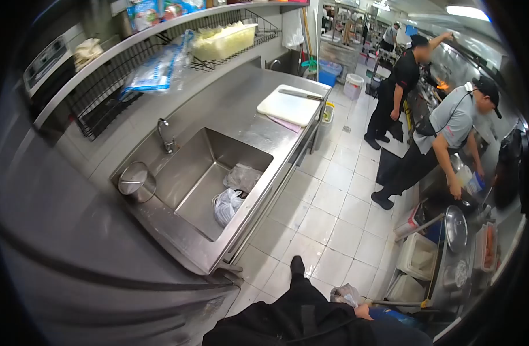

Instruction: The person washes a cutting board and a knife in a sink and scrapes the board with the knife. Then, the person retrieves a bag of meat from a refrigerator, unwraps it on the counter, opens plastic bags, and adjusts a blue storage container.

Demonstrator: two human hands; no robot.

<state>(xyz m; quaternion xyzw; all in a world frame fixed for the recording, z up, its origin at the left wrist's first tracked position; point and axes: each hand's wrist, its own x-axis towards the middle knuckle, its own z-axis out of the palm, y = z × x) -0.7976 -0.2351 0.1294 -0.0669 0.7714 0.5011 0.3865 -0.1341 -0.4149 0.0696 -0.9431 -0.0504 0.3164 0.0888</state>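
At the bottom of the view, beside my dark clothing, my right hand [363, 312] is partly visible, closed on a clear plastic bag [346, 294]. What the bag contains is hard to make out. Something blue [394, 316] lies against the hand on its right side. My left hand is out of view. To the left, the steel sink [183, 187] contains a white plastic bag [228, 206] and a clear plastic bag [242, 177].
A steel counter [235, 118] bears a white cutting board [290, 107] with a knife [300, 94] on it. A metal pot [137, 181] stands beside the faucet [166, 137]. Two co-workers [449, 118] [405, 72] stand at the stoves on the right. White tubs [418, 256] sit low, right.
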